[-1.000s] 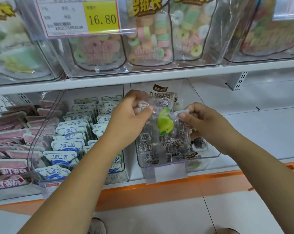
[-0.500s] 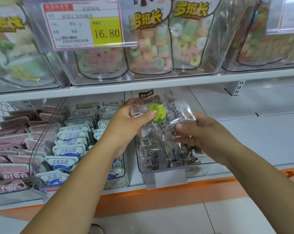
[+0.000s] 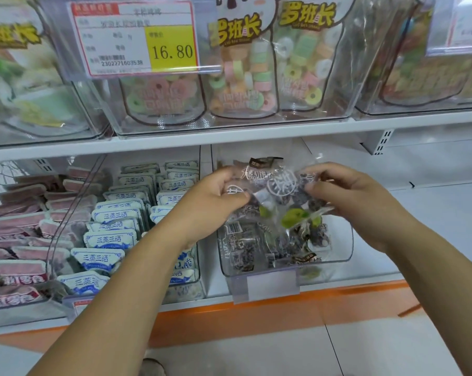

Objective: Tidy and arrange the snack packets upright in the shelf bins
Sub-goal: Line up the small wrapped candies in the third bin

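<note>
A clear packet of dark wrapped plums (image 3: 281, 191) with green spots is held above a clear shelf bin (image 3: 337, 248) on the lower shelf. My left hand (image 3: 215, 196) pinches the packet's left side with thumb and fingers. My right hand (image 3: 346, 194) grips its right side, fingers curled over the top edge. More packets of the same kind lie jumbled in the bin below, some flat, one showing a barcode.
Left of it stands a bin of blue-and-white packets (image 3: 115, 237) set upright in rows, then a bin of pink packets (image 3: 18, 240). The upper shelf holds clear bins of ring candy (image 3: 243, 77) with a 16.80 price tag (image 3: 137, 39). Bare white shelf (image 3: 432, 213) lies to the right.
The packet has turned between my hands: its green spot moved from the top to the lower middle. My right hand rose from the packet's lower right to its upper right edge.
</note>
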The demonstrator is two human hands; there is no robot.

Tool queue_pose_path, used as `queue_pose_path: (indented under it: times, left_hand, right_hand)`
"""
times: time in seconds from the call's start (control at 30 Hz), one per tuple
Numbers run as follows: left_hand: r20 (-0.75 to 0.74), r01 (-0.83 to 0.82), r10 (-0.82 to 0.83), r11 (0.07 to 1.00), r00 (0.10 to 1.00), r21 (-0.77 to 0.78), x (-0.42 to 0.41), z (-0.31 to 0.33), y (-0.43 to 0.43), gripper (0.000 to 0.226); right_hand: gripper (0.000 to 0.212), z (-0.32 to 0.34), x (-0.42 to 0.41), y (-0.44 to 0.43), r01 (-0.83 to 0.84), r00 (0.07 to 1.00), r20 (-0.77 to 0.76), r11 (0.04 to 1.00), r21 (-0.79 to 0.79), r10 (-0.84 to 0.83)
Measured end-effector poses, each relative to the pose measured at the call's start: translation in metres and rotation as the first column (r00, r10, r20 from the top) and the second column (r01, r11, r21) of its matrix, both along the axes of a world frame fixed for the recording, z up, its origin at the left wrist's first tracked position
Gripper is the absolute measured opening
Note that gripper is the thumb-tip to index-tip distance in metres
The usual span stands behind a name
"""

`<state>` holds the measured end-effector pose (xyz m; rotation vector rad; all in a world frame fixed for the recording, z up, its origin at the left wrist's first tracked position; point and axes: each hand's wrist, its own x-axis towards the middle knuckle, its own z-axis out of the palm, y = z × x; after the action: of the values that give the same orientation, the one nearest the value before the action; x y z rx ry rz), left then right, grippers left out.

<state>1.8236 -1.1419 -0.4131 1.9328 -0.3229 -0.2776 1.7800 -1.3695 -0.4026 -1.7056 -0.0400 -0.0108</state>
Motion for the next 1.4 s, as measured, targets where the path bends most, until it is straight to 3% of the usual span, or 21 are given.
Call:
queue_pose_path:
  times: [0.13,0.23,0.37,0.5,0.6,0.73,0.83,0.97,1.0,1.1,1.2,1.23,1.3,1.37,1.4]
  left_hand:
    - [-0.003,0.135,-0.135,0.985,0.991,0.106,-0.009,0.008,-0.003,0.029]
    - [-0.062,0.210,-0.205,0.973,0.977,0.099,-0.015,0.013,0.002,0.040]
    - [0.071,0.118,-0.124,0.990,0.990,0.082,-0.017,0.015,-0.001,0.062]
    - [0.238,0.106,-0.218,0.906,0.947,0.410,-0.026,0.005,-0.005,0.071]
    - [0.298,0.071,-0.267,0.841,0.916,0.536,-0.029,-0.001,-0.001,0.074]
    - [0.385,-0.009,-0.405,0.679,0.830,0.734,-0.033,-0.007,-0.001,0.042]
    - [0.427,-0.055,-0.421,0.657,0.800,0.752,-0.042,-0.015,-0.001,0.036]
    - [0.587,-0.173,-0.476,0.661,0.655,0.730,-0.055,-0.036,0.004,0.023]
    - [0.609,-0.186,-0.473,0.672,0.637,0.717,-0.057,-0.043,0.004,0.025]
    - [0.638,-0.207,-0.451,0.693,0.624,0.691,-0.065,-0.056,0.001,0.039]
    - [0.662,-0.234,-0.422,0.705,0.619,0.669,-0.067,-0.056,0.001,0.040]
    - [0.669,-0.236,-0.414,0.714,0.617,0.659,-0.066,-0.057,0.002,0.039]
    - [0.680,-0.236,-0.417,0.721,0.603,0.651,-0.064,-0.059,0.006,0.037]
    - [0.672,-0.229,-0.431,0.714,0.602,0.662,-0.064,-0.060,0.009,0.038]
    - [0.668,-0.224,-0.427,0.715,0.610,0.662,-0.064,-0.060,0.010,0.038]
  right_hand:
    - [0.025,-0.008,0.000,0.006,-0.121,0.992,-0.038,0.993,0.002,0.121]
    - [0.020,-0.006,0.000,0.004,-0.145,0.989,0.009,0.989,-0.024,0.146]
    - [0.024,-0.010,0.002,0.006,-0.153,0.976,0.082,0.907,-0.392,0.200]
    - [0.043,-0.026,-0.003,0.035,-0.251,0.959,-0.028,0.799,-0.546,0.282]
    - [0.051,-0.034,-0.001,0.044,-0.240,0.969,-0.093,0.793,-0.560,0.228]
    - [0.041,-0.030,0.004,0.036,-0.362,0.932,-0.233,0.719,-0.594,0.278]
    - [0.032,-0.017,0.005,0.015,-0.496,0.865,-0.350,0.722,-0.482,0.360]
    - [0.018,-0.011,0.029,0.013,-0.333,0.942,-0.195,0.805,-0.491,0.272]
    - [0.019,-0.013,0.036,0.023,-0.351,0.936,-0.169,0.770,-0.533,0.310]
    - [0.029,-0.027,0.057,0.057,-0.483,0.850,-0.228,0.527,-0.700,0.476]
    - [0.053,-0.034,0.073,0.073,-0.507,0.832,-0.304,0.413,-0.756,0.465]
    - [0.053,-0.035,0.076,0.075,-0.494,0.834,-0.310,0.368,-0.788,0.457]
    - [0.029,-0.036,0.078,0.074,-0.472,0.818,-0.297,0.280,-0.836,0.492]
    - [0.013,-0.030,0.075,0.064,-0.453,0.821,-0.254,0.313,-0.835,0.511]
    - [0.012,-0.025,0.073,0.057,-0.436,0.845,-0.215,0.399,-0.807,0.489]
